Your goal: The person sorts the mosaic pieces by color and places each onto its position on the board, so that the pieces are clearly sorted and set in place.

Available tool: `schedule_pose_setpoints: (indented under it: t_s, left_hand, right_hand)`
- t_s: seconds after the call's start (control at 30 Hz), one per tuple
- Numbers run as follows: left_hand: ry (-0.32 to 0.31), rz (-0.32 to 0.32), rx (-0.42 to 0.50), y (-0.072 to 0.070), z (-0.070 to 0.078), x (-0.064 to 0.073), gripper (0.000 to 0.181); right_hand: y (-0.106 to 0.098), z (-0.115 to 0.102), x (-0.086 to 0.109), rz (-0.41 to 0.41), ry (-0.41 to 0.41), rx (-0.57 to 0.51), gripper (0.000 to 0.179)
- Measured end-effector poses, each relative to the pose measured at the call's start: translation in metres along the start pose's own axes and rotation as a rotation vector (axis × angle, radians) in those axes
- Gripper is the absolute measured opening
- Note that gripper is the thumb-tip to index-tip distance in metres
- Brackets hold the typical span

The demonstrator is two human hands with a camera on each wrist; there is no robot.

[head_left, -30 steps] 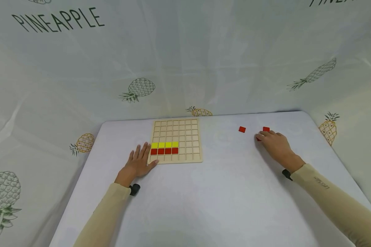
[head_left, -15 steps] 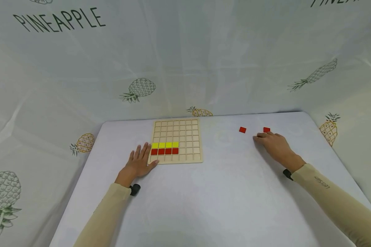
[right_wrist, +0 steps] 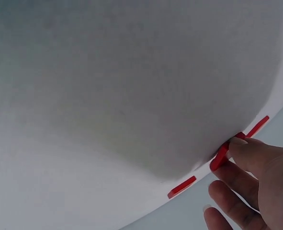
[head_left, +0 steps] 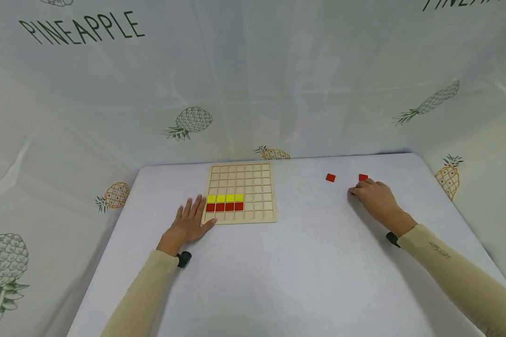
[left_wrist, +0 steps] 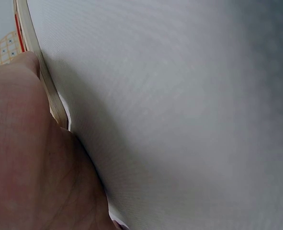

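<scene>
My left hand (head_left: 186, 225) lies spread at the left edge of a wooden grid board (head_left: 258, 188), its thumb over the near left corner. A row of several yellow tiles (head_left: 221, 198) sits in the board's cells, directly behind a row of several red tiles (head_left: 220, 207). Over on the right side of the table, my right hand (head_left: 377, 202) pinches a small square red tile (right_wrist: 220, 157) between thumb and fingers, tilted up in the right wrist view. From above, the fingers mostly hide this tile.
Two more red tiles lie flat on the white table (head_left: 278, 271): one (head_left: 331, 178) left of my right hand, the other (head_left: 363, 177) just behind its fingers. A curtain (head_left: 253, 84) printed with pineapples hangs behind the table's far edge.
The red tile seen under my right fingertips earlier is now pinched in them. That hand shifted slightly left, then back right. My left hand and the board stay put.
</scene>
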State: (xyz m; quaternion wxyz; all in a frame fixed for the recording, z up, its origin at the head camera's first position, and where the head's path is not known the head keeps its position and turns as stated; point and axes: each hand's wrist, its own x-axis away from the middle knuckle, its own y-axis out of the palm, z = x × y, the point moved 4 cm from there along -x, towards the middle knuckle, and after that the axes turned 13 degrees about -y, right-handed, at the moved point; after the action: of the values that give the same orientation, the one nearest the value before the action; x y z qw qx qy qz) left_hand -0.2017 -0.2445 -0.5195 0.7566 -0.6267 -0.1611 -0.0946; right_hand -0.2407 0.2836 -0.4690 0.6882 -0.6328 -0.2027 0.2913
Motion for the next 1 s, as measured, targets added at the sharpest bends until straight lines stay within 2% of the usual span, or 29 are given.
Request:
schedule_pose_setpoints:
  t_s: [0.27,0.67,1.0]
  left_hand:
    - [0.004,0.004,-0.004,0.002,-0.001,-0.001,0.095]
    - [0.002,-0.003,-0.011,-0.001,0.0,0.001,0.094]
    - [-0.004,-0.02,-0.007,-0.001,0.001,0.0,0.095]
  right_hand:
    - [-0.006,-0.014,-0.006,0.059,-0.052,0.006,0.038]
    - [-0.014,-0.05,-0.029,0.181,-0.166,0.009,0.036]
    - [-0.018,-0.08,-0.054,0.198,-0.22,0.026,0.037]
